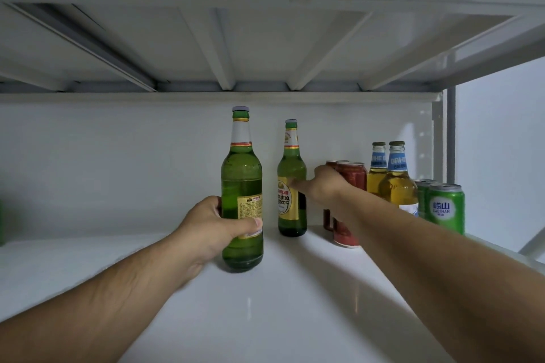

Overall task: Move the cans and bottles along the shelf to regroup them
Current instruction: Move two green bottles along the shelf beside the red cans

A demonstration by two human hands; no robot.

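Your left hand (212, 230) grips the tall green glass bottle (241, 174) mid-frame; your right hand (324, 183), grip unclear, could knock the red metal cans (352, 177).

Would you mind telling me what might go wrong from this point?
The right hand reaches the far green bottle with its forearm right in front of the red cans; pulling back carelessly might knock them over. The left hand grips the near green bottle low; tall as it is, it may tip if slid quickly.

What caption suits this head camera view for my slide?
Left hand grips the front green bottle; right hand reaches the rear green bottle.
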